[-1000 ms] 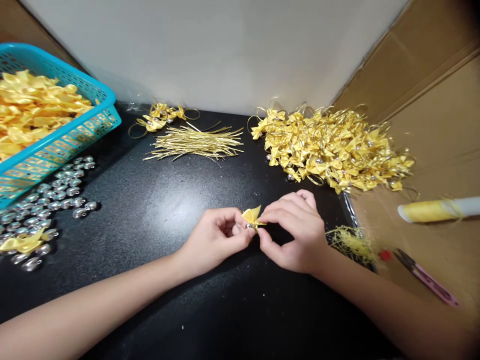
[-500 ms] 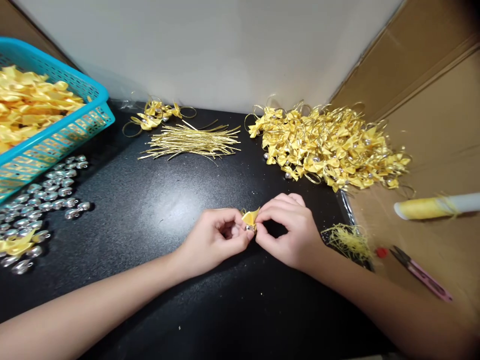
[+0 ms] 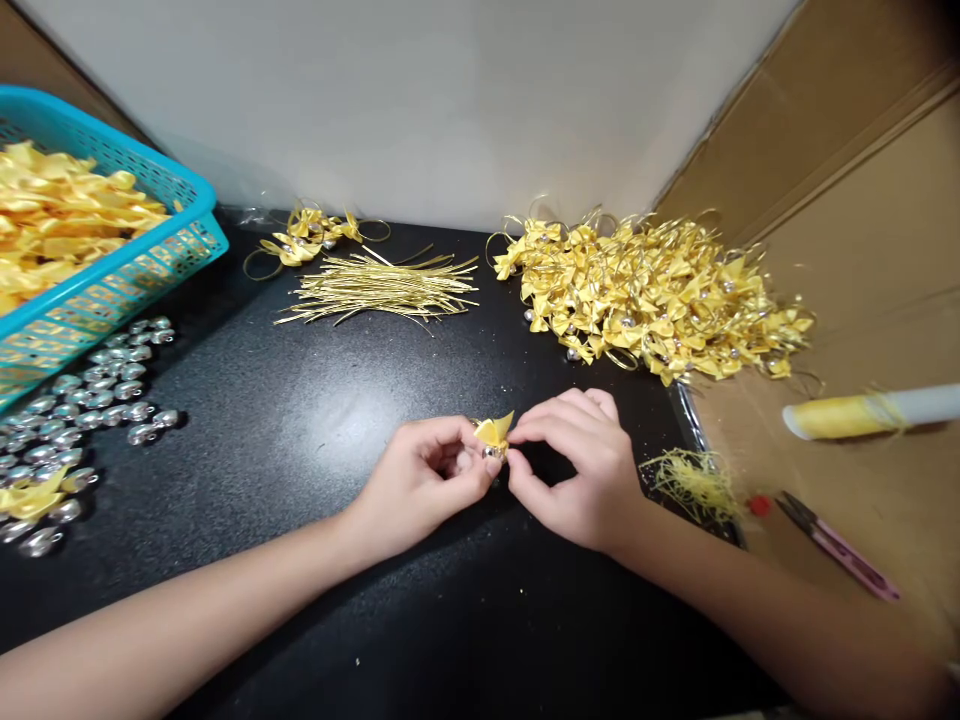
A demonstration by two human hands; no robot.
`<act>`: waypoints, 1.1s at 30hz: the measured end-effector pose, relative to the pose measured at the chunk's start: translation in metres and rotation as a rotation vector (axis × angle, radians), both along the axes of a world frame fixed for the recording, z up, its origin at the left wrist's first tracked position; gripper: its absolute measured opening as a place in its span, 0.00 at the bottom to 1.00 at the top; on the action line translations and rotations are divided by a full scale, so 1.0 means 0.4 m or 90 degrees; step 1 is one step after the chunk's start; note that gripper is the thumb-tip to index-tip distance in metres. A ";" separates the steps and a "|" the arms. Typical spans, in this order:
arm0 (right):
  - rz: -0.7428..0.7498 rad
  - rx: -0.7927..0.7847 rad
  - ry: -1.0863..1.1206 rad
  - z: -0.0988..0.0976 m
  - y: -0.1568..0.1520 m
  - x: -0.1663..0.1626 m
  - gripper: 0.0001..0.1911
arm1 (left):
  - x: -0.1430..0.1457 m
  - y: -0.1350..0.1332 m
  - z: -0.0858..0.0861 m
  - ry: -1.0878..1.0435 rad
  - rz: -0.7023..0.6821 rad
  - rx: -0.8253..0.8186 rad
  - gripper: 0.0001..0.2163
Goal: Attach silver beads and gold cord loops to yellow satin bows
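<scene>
The person sits or stands at a black tabletop (image 3: 420, 640), w/ a bundle of gold ties (image 3: 382, 285) lying near its far edge; all places below are told rel. to this bundle.

The yellow bow (image 3: 493, 432) is on the person's side of the bundle, a bit to the R, held betw. both hands. A silver bead (image 3: 492, 452) shows at its lower part. The L hand (image 3: 431, 475) grips the bow w/ thumb & index finger, the other fingers curled under. The R hand (image 3: 581, 470) pinches at the bow's R edge w/ thumb & index finger; the exact bit betw. these tips is too small to tell.

To the L of the bundle is a teal basket (image 3: 105, 264) w/ many loose bows (image 3: 60, 220). Loose beads (image 3: 130, 371) lie L & nearer to the person, w/ one bow (image 3: 34, 495) on them. Just behind the bundle, to its L, is a small group of beaded bows (image 3: 300, 240); to its R, a big pile of beaded bows (image 3: 645, 300). Far R are a yellow-wrapped roll (image 3: 840, 417) and, nearer the person, a thread tangle (image 3: 694, 485) & pink snips (image 3: 855, 560).
</scene>
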State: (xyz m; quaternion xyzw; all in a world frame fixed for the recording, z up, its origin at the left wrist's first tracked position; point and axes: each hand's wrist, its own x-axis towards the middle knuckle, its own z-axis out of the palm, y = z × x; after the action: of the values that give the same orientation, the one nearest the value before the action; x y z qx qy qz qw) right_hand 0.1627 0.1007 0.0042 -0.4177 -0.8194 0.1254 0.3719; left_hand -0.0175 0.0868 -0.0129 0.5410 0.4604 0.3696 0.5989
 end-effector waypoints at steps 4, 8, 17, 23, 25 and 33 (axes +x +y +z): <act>0.008 -0.032 0.000 -0.011 -0.002 -0.004 0.03 | -0.001 -0.002 0.002 0.040 -0.011 0.082 0.10; 0.013 -0.067 0.018 -0.007 0.002 -0.004 0.05 | -0.001 0.001 0.004 0.071 -0.019 0.145 0.08; 0.024 -0.131 0.005 -0.003 0.008 -0.003 0.08 | -0.002 0.003 0.001 0.121 -0.034 0.213 0.07; 0.029 -0.153 -0.005 -0.006 0.010 -0.001 0.07 | -0.005 0.005 0.001 0.072 -0.053 0.128 0.09; 0.029 -0.156 0.003 -0.005 0.010 -0.001 0.07 | -0.008 0.010 -0.002 0.033 -0.069 0.069 0.09; 0.035 -0.180 0.071 0.000 0.014 -0.004 0.07 | -0.012 0.020 -0.006 -0.007 -0.086 0.010 0.09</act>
State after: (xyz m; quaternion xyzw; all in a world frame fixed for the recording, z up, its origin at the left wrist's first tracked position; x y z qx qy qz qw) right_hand 0.1610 0.1063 0.0041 -0.4356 -0.7829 0.2726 0.3507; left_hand -0.0222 0.0949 -0.0152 0.5734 0.4166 0.3346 0.6210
